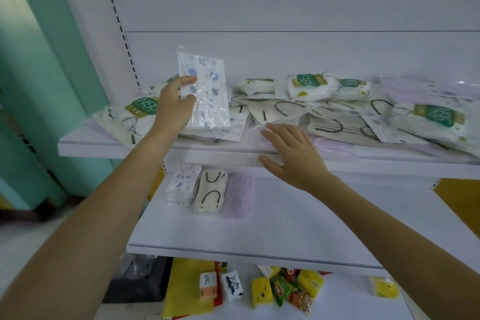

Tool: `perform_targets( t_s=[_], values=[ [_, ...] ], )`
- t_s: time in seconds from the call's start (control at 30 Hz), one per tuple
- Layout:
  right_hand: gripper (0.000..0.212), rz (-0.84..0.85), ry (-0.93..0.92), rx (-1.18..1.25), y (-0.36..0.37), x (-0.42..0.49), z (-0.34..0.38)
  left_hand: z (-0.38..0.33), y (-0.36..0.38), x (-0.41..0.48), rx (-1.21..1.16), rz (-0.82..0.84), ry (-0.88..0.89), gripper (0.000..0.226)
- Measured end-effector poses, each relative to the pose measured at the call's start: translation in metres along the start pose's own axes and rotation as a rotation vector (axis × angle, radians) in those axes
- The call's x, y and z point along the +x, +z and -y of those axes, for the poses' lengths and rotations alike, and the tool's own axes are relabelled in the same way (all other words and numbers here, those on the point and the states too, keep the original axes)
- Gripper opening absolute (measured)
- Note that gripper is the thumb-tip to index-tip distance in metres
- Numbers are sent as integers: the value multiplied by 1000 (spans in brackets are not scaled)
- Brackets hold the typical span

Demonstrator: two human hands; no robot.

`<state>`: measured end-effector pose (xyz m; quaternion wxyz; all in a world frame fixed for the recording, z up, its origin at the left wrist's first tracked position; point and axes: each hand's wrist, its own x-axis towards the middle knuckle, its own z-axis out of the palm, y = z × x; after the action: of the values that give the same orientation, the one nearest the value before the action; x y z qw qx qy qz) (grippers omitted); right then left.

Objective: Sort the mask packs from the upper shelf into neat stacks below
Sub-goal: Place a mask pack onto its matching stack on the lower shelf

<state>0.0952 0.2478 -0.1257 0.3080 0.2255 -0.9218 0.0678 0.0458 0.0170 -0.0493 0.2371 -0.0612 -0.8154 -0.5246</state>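
Note:
My left hand grips a clear pack of white masks with blue prints, held upright above the left part of the upper shelf. My right hand is spread with straight fingers over a lilac mask pack at the shelf's front edge. A loose heap of packs covers the upper shelf: cream masks with black loops and green-labelled N95 packs. On the lower shelf stand three neat stacks: blue-print, cream and lilac.
A teal wall panel stands at the left. Under the lower shelf lie small snack and tissue packs and a yellow sheet. A dark box sits at the bottom left.

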Motion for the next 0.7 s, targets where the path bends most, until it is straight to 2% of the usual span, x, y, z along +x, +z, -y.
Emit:
perform_targets(
  t_s=[0.1,0.27,0.33,0.43,0.5,0.57,0.67,0.7],
  values=[
    [56,71,-73,33,13,23,25,4,-20,0,0,-65,-26,46],
    [59,275,-64,-14,22,64,53,18,-55,-5,25,-149,-58,43],
    [54,254,-107,-17,27,66,58,24,-67,-5,32,-184,-76,42],
    [27,93,-154,52,38,55,63,32,-76,-8,53,-206,-89,42],
    [19,14,-135,115,38,47,66,35,-76,-14,68,-204,-95,42],
    [20,-89,-38,234,33,45,68,39,-73,-20,82,-204,-106,42],
    [28,-216,334,574,18,49,70,43,-65,-35,135,-234,-98,39],
    [30,-266,405,677,14,51,73,42,-61,-42,135,-248,-79,36]
  ],
)
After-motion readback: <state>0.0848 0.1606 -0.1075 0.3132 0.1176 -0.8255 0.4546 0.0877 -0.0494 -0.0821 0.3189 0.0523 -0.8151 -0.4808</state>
